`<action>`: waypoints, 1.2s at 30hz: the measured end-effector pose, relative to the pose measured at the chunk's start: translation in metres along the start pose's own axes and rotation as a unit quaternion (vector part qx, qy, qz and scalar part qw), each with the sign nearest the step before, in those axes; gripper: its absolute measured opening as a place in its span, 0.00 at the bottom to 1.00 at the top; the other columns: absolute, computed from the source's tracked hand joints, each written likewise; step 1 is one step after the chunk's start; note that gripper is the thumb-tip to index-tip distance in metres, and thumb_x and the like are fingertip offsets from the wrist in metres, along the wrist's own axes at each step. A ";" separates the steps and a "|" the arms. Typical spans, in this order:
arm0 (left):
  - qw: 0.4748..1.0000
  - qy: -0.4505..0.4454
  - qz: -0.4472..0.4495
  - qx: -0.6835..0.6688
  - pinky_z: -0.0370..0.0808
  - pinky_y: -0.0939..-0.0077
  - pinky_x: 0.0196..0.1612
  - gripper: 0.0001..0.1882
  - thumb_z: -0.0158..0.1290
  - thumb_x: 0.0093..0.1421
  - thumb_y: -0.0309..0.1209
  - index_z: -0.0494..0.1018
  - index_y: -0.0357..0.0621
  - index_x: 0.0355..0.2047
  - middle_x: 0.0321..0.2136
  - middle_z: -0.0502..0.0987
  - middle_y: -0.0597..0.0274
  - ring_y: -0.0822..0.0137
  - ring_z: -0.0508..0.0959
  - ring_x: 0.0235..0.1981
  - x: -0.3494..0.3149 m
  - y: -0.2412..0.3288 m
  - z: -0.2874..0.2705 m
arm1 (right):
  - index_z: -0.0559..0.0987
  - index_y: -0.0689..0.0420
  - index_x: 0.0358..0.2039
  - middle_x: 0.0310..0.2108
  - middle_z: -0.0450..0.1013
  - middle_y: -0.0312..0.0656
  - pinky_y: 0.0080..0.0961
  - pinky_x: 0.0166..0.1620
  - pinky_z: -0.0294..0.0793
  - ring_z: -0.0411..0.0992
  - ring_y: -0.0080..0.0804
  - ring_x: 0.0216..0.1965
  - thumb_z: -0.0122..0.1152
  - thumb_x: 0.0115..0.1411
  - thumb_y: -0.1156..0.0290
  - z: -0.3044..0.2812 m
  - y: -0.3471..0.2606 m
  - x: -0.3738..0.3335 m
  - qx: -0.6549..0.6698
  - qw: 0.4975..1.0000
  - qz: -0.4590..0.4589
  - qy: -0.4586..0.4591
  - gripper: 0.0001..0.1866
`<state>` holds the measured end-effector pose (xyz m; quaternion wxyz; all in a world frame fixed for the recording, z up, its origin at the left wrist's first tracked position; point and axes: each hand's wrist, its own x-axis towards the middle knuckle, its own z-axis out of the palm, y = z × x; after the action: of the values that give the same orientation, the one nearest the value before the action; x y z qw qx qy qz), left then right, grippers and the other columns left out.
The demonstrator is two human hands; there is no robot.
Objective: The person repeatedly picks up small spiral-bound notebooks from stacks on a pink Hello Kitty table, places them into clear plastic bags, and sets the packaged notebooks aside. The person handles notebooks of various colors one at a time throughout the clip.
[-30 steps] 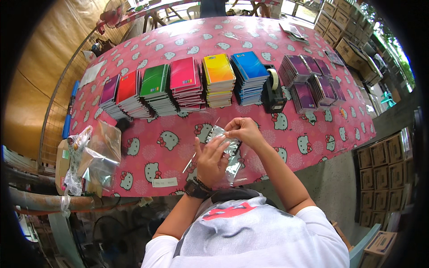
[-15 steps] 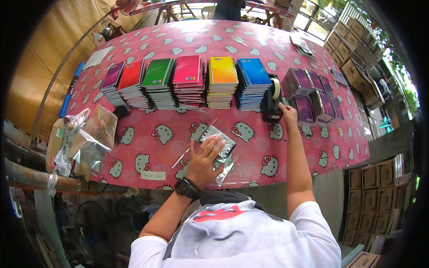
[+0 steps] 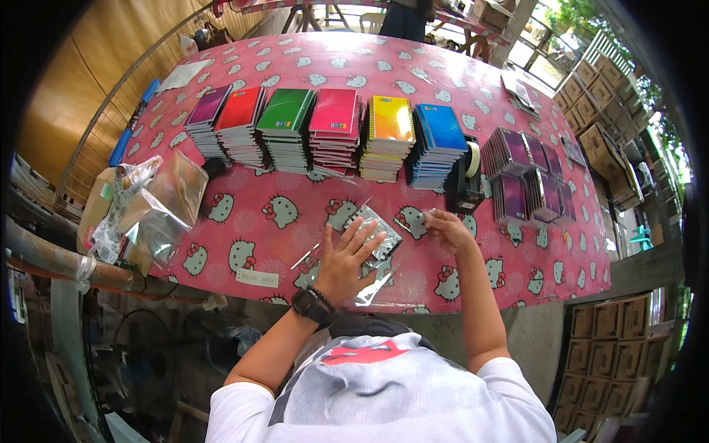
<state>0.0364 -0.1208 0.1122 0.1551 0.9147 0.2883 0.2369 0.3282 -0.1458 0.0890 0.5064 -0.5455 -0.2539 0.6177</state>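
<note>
My left hand (image 3: 347, 258) lies flat with its fingers spread, pressing on a small spiral notebook in clear plastic wrap (image 3: 386, 247). Loose film sticks out around it, and the hand covers much of it. To the right, my right hand (image 3: 450, 232) is raised over the table with thumb and fingers pinched on a small piece of clear tape (image 3: 426, 214). Just beyond that hand stands a black tape dispenser (image 3: 464, 188), beside a stack of blue spiral notebooks (image 3: 441, 129).
Stacks of yellow (image 3: 391, 122), pink (image 3: 334, 114), green (image 3: 286, 111), red (image 3: 241, 111) and purple notebooks (image 3: 208, 107) form a row. Wrapped purple notebooks (image 3: 509, 199) stand at right. Clear plastic sheets (image 3: 173, 196) lie at left, and a paper strip (image 3: 257, 277) near the front edge.
My right hand has left the tape dispenser and come toward the wrapped notebook with a piece of tape. The left hand stays on the notebook. The whole view has shifted slightly.
</note>
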 end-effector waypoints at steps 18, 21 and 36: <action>0.993 0.077 -0.048 0.079 0.45 0.53 0.65 0.56 0.65 0.37 0.38 0.47 0.49 0.65 0.66 0.42 0.46 0.52 0.44 0.67 0.007 0.011 -0.002 | 0.78 0.60 0.28 0.21 0.72 0.34 0.21 0.28 0.67 0.70 0.21 0.25 0.64 0.53 0.55 0.051 0.032 0.054 -0.198 0.976 0.017 -0.084 0.18; 0.993 0.081 -0.080 -0.038 0.45 0.54 0.65 0.62 0.67 0.34 0.35 0.41 0.43 0.66 0.66 0.39 0.43 0.49 0.43 0.67 0.015 -0.003 -0.011 | 0.76 0.59 0.27 0.22 0.71 0.32 0.18 0.30 0.66 0.68 0.18 0.26 0.64 0.54 0.64 0.009 0.069 0.045 -0.326 0.937 -0.103 0.068 0.11; 0.650 -0.029 -0.195 -0.734 0.56 0.65 0.60 0.37 0.57 0.58 0.40 0.50 0.42 0.59 0.56 0.60 0.51 0.63 0.59 0.58 0.113 0.090 0.066 | 0.45 0.61 0.64 0.56 0.54 0.58 0.45 0.57 0.58 0.54 0.55 0.58 0.75 0.32 0.58 0.017 0.033 -0.102 -0.385 0.747 -0.393 0.374 0.64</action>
<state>0.1936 -0.1337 0.1335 0.8269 0.4313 0.1874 0.3085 0.2898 -0.2455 0.1075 0.5056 -0.7339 -0.4518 -0.0396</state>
